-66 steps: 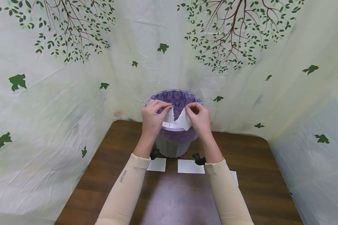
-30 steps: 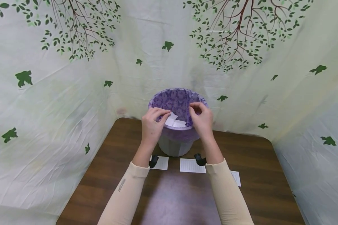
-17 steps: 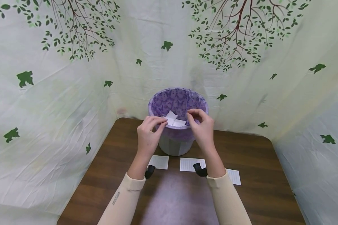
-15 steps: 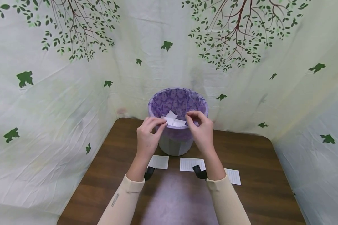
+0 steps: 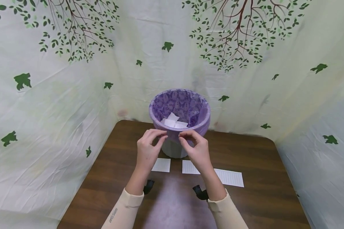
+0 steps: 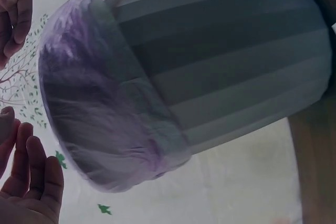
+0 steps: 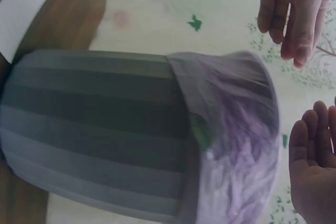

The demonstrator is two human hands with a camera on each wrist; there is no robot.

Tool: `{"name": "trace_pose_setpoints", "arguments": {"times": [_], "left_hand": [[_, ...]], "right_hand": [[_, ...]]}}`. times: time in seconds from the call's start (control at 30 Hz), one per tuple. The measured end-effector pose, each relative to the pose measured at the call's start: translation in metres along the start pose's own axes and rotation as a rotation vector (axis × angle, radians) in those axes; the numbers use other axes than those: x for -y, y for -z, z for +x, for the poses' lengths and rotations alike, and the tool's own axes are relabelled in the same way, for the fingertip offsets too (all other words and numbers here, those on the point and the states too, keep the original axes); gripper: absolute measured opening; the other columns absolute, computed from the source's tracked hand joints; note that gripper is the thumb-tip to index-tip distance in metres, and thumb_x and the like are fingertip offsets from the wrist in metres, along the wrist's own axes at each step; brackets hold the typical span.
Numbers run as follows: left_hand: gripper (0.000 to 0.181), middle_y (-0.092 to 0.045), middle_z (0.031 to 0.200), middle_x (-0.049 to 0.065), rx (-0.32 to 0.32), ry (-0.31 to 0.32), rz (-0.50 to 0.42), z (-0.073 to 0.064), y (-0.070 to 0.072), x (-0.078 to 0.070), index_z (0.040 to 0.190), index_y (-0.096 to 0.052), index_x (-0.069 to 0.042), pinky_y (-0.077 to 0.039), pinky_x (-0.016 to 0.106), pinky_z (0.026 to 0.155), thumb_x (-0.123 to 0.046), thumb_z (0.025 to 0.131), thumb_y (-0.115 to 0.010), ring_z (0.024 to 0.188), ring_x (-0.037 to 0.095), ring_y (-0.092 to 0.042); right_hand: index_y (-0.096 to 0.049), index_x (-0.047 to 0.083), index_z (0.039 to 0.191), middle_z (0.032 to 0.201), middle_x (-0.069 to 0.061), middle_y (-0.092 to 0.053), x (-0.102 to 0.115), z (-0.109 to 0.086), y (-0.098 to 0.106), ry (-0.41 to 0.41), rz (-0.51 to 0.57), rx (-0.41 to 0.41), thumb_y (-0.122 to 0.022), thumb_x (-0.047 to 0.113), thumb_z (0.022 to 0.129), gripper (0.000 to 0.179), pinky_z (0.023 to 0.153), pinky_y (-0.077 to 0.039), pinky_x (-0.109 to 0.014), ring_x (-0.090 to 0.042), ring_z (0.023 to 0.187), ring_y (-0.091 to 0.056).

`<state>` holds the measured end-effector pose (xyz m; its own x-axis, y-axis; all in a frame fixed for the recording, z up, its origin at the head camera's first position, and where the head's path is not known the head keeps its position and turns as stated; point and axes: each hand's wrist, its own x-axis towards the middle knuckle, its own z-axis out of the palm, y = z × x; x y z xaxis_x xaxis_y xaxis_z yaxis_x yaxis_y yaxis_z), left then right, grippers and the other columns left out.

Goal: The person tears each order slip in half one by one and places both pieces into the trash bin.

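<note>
A grey ribbed bin (image 5: 175, 149) stands on the table, with a purple patterned liner (image 5: 179, 101) folded over its rim. Torn white paper pieces (image 5: 180, 125) lie inside, near the front wall. Just in front of the rim my left hand (image 5: 147, 152) hovers with bent fingers and holds nothing. My right hand (image 5: 198, 153) faces it, thumb and fingertips close together, with no paper visible between them. Both wrist views show the fingers loose beside the liner (image 6: 105, 93). A lined white card (image 5: 161, 165) lies below the left hand, another (image 5: 190, 167) near the right.
A further lined card (image 5: 230, 177) sits right of the right forearm. The brown wooden table (image 5: 261, 187) is bounded by a leaf-printed cloth backdrop (image 5: 126, 95) behind and at both sides. Black wrist mounts (image 5: 200, 192) hang under the forearms.
About two seconds ago both hands pulled a white paper apart over the bin. Its pieces now lie in the bin, and both hands have drawn back toward me, free of paper.
</note>
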<state>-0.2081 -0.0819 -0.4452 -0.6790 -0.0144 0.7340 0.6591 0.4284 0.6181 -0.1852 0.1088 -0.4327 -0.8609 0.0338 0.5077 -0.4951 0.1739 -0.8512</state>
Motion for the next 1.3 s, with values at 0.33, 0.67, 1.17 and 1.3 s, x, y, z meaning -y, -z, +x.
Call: {"name": "trace_pose_setpoints", "arguments": {"times": [0.33,0.67,1.17,1.3], "left_hand": [[0.017,-0.079,0.099,0.006,0.024,0.045,0.030,-0.025,-0.001,0.015,0.102,-0.083,-0.006,-0.055,0.017,0.090,-0.003,0.086,-0.086,0.096,0.024,-0.075],[0.018,-0.079,0.098,0.005,0.051,0.124,0.076,-0.044,-0.001,0.037,0.103,-0.082,-0.007,-0.059,0.028,0.089,-0.004,0.085,-0.087,0.097,0.022,-0.076],[0.017,-0.079,0.098,0.007,0.110,0.211,0.107,-0.069,-0.007,0.076,0.103,-0.082,-0.006,-0.057,0.026,0.090,-0.003,0.086,-0.086,0.098,0.026,-0.076],[0.017,-0.079,0.099,0.007,0.128,0.241,0.132,-0.075,-0.006,0.082,0.103,-0.082,-0.005,-0.059,0.042,0.090,-0.003,0.086,-0.086,0.099,0.027,-0.076]], "right_hand": [[-0.075,0.004,0.106,0.105,-0.014,-0.079,-0.021,-0.021,-0.011,-0.080,-0.008,0.048,-0.076,-0.001,0.095,0.012,0.087,-0.057,-0.019,-0.001,0.097,-0.071],[-0.078,0.008,0.106,0.104,-0.011,-0.080,-0.039,-0.037,-0.024,-0.203,-0.024,0.047,-0.078,0.004,0.095,0.012,0.085,-0.057,-0.020,-0.014,0.096,-0.074],[-0.078,0.009,0.107,0.101,-0.010,-0.080,-0.076,-0.047,-0.035,-0.276,-0.069,0.074,-0.077,0.005,0.094,0.013,0.078,-0.056,-0.018,-0.011,0.088,-0.073],[-0.078,0.007,0.107,0.099,-0.010,-0.080,-0.084,-0.049,-0.038,-0.278,-0.072,0.075,-0.077,0.006,0.095,0.012,0.077,-0.054,-0.017,-0.007,0.085,-0.071]]}}
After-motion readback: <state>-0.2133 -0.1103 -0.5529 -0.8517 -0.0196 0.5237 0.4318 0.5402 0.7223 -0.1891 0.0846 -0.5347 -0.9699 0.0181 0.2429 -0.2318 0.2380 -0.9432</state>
